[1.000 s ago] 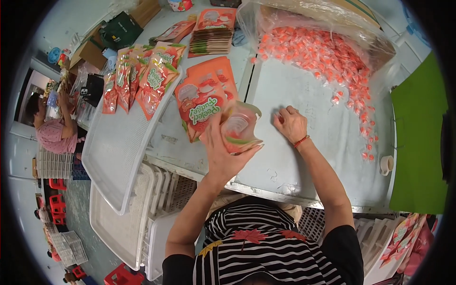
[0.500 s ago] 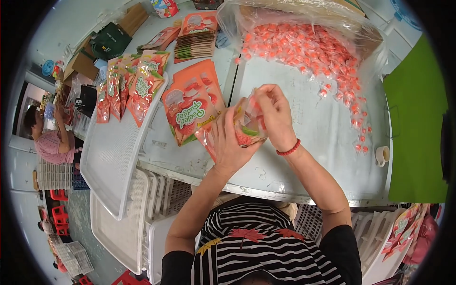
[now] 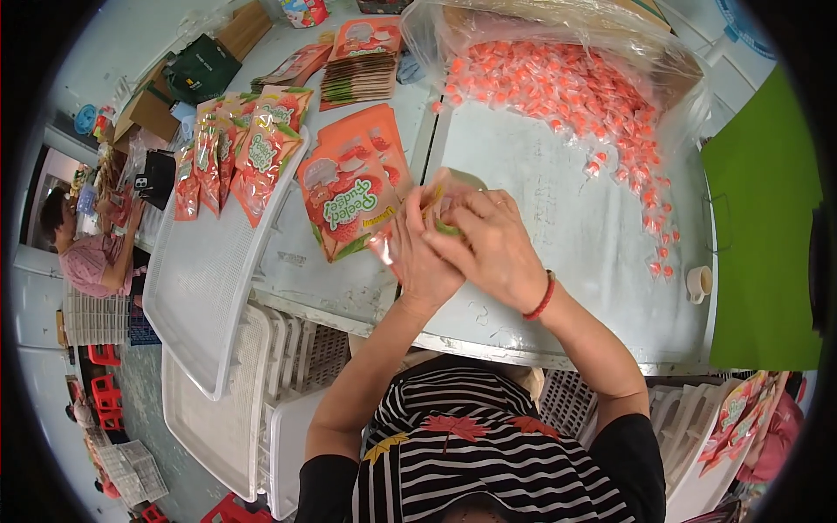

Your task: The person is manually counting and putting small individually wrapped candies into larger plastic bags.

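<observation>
Head view: left hand (image 3: 425,266) wrapped around a pouch (image 3: 455,179) at the wearer's twelve o'clock; right hand (image 3: 501,253) bunched against it, grip contents indeterminable. Risk: slackened left grip under right-hand pressure could tip the pouch.

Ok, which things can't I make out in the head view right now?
All in the head view:
Inside of the held pouch: blocked by the right hand.
Left hand: partly covered by the right.
Wrapped pieces: too small and overlapped to count.
Colourful packet: top cut off by the upper edge.
Flat pouches: lower ones covered by the top one.
</observation>
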